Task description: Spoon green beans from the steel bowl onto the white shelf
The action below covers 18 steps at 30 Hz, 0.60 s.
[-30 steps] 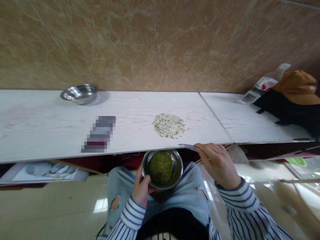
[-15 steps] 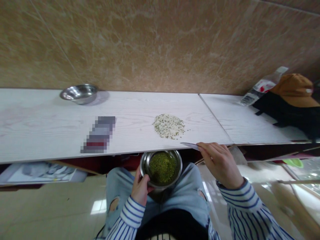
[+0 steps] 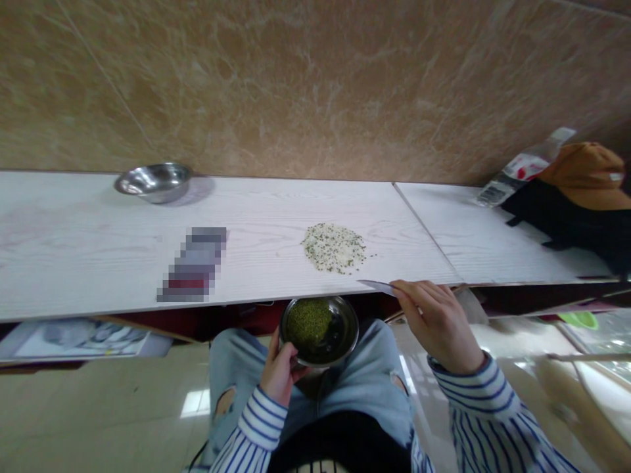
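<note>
My left hand [image 3: 280, 370] grips the near left rim of a steel bowl [image 3: 346, 328], held over my lap below the table edge. Green mung beans [image 3: 309, 320] lie heaped to the left inside it, leaving the right part of its floor bare. In my right hand [image 3: 438, 322], at the table's front edge, is a knife [image 3: 377, 286]; its thin blade points left and my fingers hide the handle. Just beyond the blade tip, a flat round patch of white rice grains mixed with green beans [image 3: 333, 248] is spread on the white table [image 3: 261, 230].
Another steel bowl [image 3: 155, 184] stands at the back left by the marbled wall [image 3: 296, 85]. A blurred-out flat object [image 3: 194, 263] lies in front of it. To the right are a plastic bottle [image 3: 522, 167], a brown cap [image 3: 589, 174] and a black bag-like item [image 3: 562, 220].
The mung beans have shifted to the left side of the held bowl, baring its floor on the right. Both hands keep their holds, and the rice patch looks the same.
</note>
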Tool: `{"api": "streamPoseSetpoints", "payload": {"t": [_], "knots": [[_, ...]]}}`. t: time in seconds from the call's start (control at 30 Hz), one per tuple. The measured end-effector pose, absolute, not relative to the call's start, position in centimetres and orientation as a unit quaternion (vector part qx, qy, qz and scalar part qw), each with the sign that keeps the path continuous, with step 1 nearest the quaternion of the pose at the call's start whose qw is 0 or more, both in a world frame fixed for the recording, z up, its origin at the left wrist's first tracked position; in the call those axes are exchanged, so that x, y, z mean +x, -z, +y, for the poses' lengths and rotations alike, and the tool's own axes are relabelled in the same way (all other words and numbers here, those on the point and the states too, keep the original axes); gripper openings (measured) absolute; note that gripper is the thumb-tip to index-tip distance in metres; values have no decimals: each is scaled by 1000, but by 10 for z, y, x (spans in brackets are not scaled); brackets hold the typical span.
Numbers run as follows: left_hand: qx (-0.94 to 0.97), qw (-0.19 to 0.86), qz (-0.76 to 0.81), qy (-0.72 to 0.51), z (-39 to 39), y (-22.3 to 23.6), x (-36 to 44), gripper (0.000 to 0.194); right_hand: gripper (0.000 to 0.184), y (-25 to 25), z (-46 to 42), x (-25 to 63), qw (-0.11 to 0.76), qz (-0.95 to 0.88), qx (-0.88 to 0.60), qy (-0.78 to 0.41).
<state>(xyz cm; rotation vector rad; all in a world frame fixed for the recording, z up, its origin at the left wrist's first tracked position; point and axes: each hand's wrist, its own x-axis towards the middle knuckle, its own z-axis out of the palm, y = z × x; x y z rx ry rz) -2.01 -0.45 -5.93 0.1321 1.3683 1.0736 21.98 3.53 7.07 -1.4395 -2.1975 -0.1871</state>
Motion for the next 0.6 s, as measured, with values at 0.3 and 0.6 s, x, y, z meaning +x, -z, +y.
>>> {"api": "streamPoseSetpoints", "payload": {"t": [0.3, 0.6], "knots": [[81, 610, 618, -489, -5, 48, -21, 68, 19, -68, 35, 220, 256, -806, -530, 65], [61, 640, 615, -458, -3, 56, -27, 70, 18, -65, 35, 219, 257, -806, -531, 55]]}}
